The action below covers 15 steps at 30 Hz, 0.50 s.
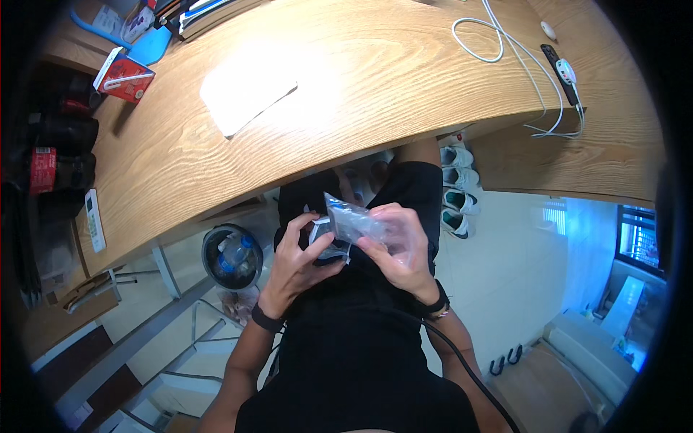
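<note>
Over my lap, my left hand [292, 263] has its fingers curled round a small dark item with white edges [320, 230]; its kind is not clear. My right hand [401, 252] grips a clear plastic bag [348, 219], crumpled between thumb and fingers. The bag's pointed corner, with a bluish tint, rises beside the dark item. Bag and item overlap from here, and I cannot tell whether they touch. Both hands are in front of the wooden desk's [289, 155] near edge.
On the desk lie a glaring white sheet or pad [242, 101], a red box [126, 78], a white cable [498, 32] and a dark power strip [559, 72]. Below stand a trash bin [209, 263] at left and several white shoes [458, 180] at right. A black cable [469, 366] runs past my right arm.
</note>
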Each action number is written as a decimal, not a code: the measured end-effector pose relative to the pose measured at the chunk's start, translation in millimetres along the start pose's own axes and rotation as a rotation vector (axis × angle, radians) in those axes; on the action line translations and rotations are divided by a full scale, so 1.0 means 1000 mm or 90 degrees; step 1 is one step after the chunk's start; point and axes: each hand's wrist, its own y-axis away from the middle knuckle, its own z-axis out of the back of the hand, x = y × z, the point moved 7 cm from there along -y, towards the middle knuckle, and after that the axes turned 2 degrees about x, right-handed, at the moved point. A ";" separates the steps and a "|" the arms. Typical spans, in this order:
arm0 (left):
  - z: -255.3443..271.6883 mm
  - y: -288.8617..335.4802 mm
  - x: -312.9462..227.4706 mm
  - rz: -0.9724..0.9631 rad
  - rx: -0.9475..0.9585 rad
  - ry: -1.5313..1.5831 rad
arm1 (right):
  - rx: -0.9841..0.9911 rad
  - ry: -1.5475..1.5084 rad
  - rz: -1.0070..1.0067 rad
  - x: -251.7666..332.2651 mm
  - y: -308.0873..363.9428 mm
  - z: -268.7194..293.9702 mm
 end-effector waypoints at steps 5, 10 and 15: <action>-0.006 -0.003 0.007 0.044 0.005 -0.003 | 0.073 0.137 -0.051 0.007 -0.013 -0.012; -0.010 -0.009 0.009 0.069 0.012 0.003 | 0.110 0.313 0.039 0.013 -0.023 -0.017; -0.011 -0.012 0.008 0.073 0.006 0.004 | 0.163 0.353 0.057 0.014 -0.035 -0.015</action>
